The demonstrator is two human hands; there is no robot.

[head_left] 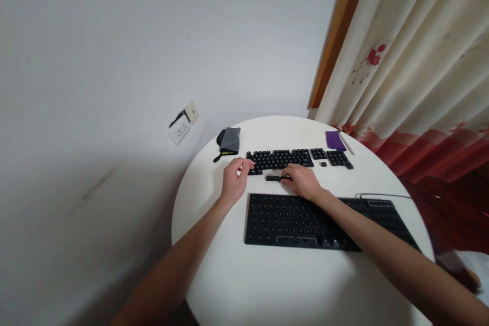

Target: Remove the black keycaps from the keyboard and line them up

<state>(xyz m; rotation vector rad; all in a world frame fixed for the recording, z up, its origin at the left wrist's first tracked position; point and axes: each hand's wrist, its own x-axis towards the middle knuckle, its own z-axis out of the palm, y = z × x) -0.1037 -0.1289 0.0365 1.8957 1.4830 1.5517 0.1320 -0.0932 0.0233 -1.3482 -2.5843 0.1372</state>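
Note:
A black keyboard base [290, 221] without keycaps lies on the round white table [237, 275]. Behind it, the removed black keycaps [282, 159] are laid out in keyboard order, with a separate cluster [338, 158] further right. My left hand [234, 181] rests at the left end of the keycap rows, fingers curled onto the caps. My right hand [301, 181] reaches across the base and pinches the long black spacebar keycap [273, 178] lying in front of the rows.
A grey and black pouch [228, 141] sits at the table's back left. A purple cloth [335, 140] and a thin white stick [347, 144] lie at the back right. A cable [382, 195] runs off the base. Wall socket [179, 131] left, curtain [412, 61] right.

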